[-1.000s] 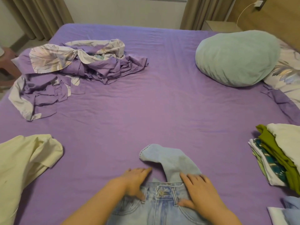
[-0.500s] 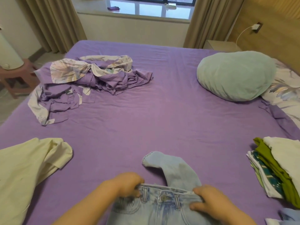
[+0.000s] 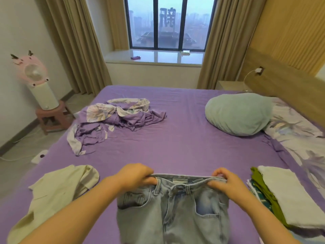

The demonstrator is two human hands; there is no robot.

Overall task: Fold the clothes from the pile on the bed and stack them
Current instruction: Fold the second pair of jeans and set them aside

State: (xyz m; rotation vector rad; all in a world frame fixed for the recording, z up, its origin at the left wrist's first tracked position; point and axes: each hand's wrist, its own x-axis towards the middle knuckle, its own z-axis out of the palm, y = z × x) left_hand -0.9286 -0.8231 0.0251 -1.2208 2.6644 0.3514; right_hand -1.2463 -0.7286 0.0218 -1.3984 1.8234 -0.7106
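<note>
Both hands (image 3: 181,180) grip jeans (image 3: 173,208) waistband, L & R ends.

Pale blue jeans (image 3: 173,208), purple bed (image 3: 184,138), seemingly leaf-printed bedding (image 3: 112,117)

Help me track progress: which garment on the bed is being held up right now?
The light blue denim jeans, gripped at the waistband by left hand and right hand; the other clothes lie untouched.

Head view looks down across the bed (image 3: 184,138).
</note>
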